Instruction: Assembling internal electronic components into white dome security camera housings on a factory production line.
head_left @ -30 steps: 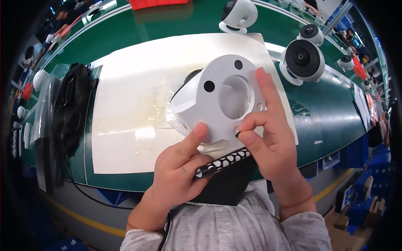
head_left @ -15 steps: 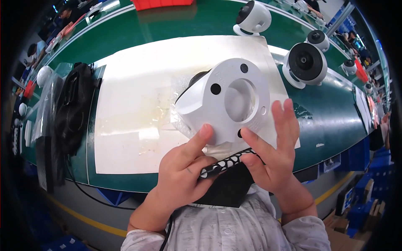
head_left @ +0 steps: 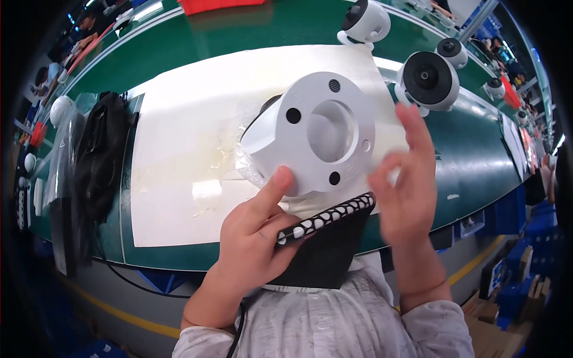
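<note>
A white camera body with a round base (head_left: 286, 146) lies tilted on the pale mat, base toward me. Its base has a large round opening, black round pads (head_left: 293, 116) and a small bare white recess (head_left: 366, 145). My left hand (head_left: 253, 241) presses its thumb on the base's near edge. Its curled fingers grip a black pad sheet (head_left: 325, 223) with round white spots, which hangs folded below the base. My right hand (head_left: 409, 185) is raised right of the base, touching nothing I can make out. One finger points up; the thumb and index, blurred, bend near each other.
Finished-looking white cameras (head_left: 427, 80) stand at the back right. A black bag (head_left: 102, 158) and clear plastic lie left of the mat (head_left: 173, 179). At the back is a red bin (head_left: 221, 5). Other people work along the far benches. A black cable hangs below the table edge.
My right hand has left the black pad at the base's near edge and moved up and right. The camera body has shifted slightly left and away; the left hand keeps the sheet.
</note>
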A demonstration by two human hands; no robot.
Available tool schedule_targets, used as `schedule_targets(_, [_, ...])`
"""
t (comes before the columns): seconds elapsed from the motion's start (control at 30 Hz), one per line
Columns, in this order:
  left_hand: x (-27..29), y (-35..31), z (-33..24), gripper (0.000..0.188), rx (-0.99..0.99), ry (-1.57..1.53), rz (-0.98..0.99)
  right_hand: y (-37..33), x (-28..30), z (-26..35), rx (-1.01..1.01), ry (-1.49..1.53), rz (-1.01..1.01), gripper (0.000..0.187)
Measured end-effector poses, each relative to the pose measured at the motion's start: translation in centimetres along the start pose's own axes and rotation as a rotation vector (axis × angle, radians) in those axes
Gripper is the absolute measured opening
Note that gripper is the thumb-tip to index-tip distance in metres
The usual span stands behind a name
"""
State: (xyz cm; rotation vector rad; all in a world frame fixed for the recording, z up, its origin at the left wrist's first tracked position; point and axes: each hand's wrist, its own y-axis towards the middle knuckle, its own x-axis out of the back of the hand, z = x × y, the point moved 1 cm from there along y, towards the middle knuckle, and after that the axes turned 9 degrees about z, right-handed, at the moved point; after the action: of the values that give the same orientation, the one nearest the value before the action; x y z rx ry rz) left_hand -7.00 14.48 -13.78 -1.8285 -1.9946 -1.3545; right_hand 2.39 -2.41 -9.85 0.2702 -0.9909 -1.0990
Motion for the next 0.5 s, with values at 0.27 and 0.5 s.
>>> schedule_targets(0.27, [-0.4, 0.2, 0.2, 0.030, -0.012, -0.005, 0.016, 1.2, 0.5, -1.9, -0.286, 0.346, 0.181, 0.011])
schedule_targets(0.5, [-0.6, 0.1, -0.1, 0.020, 0.043, 0.005, -0.062, 0.6, 1.1, -1.3, 0.091, -0.308, 0.185, 0.013])
